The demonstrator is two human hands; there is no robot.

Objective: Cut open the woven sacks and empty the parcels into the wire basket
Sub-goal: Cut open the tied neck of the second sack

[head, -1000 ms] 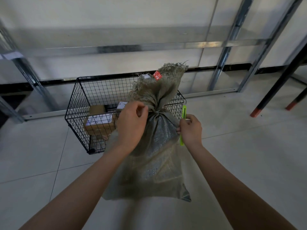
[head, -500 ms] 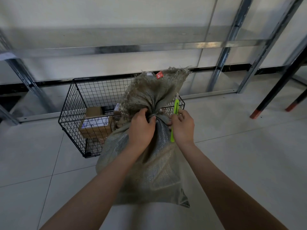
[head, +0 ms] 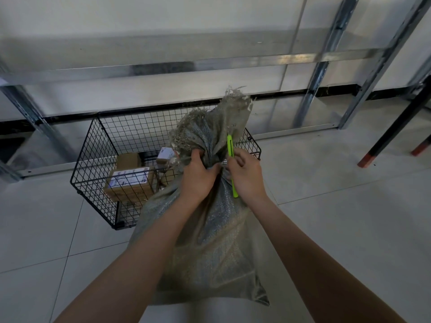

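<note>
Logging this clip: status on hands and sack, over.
Left hand grips sack neck. Right hand holds green cutter beside it. Sack not yet open. Wire basket behind, boxes inside, nothing blocking.

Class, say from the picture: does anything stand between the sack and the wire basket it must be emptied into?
Only the woven sack itself: its neck is bunched shut in the left hand, with the right hand holding the green cutter beside it. The wire basket behind has an open top and holds boxes.

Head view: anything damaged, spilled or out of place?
Only the woven sack is ragged: loose strands stick up above the neck that the left hand grips, the right hand holding a green cutter beside it. Parcels lie inside the wire basket, none on the floor.
</note>
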